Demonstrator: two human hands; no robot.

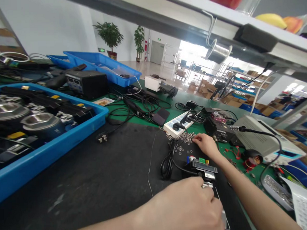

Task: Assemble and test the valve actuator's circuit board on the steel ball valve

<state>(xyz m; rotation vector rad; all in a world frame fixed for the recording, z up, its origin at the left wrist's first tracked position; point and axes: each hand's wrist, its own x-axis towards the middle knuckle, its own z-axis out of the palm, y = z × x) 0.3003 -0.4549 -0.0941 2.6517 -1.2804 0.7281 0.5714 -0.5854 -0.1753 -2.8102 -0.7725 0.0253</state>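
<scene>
My left hand (187, 207) is closed in the foreground, its fingers curled round the near end of a black electrical device (199, 167) with a green terminal block and bright metal parts. The hand hides much of that device. Farther off, my right hand (207, 146) reaches to the right edge of a pile of small metal rings (186, 138), which look like nuts or washers. Its fingertips are pinched together among them; whether a ring is between them is too small to tell. A coiled black cable (167, 165) lies left of the device.
A white power strip (177, 126) with plugs lies behind the rings. At left, a blue tray (93, 122) holds black units with metal cups. A soldering station (221, 132) and grey instrument (260, 138) stand at right. A shelf (180, 13) with a solder spool (218, 53) overhangs the bench.
</scene>
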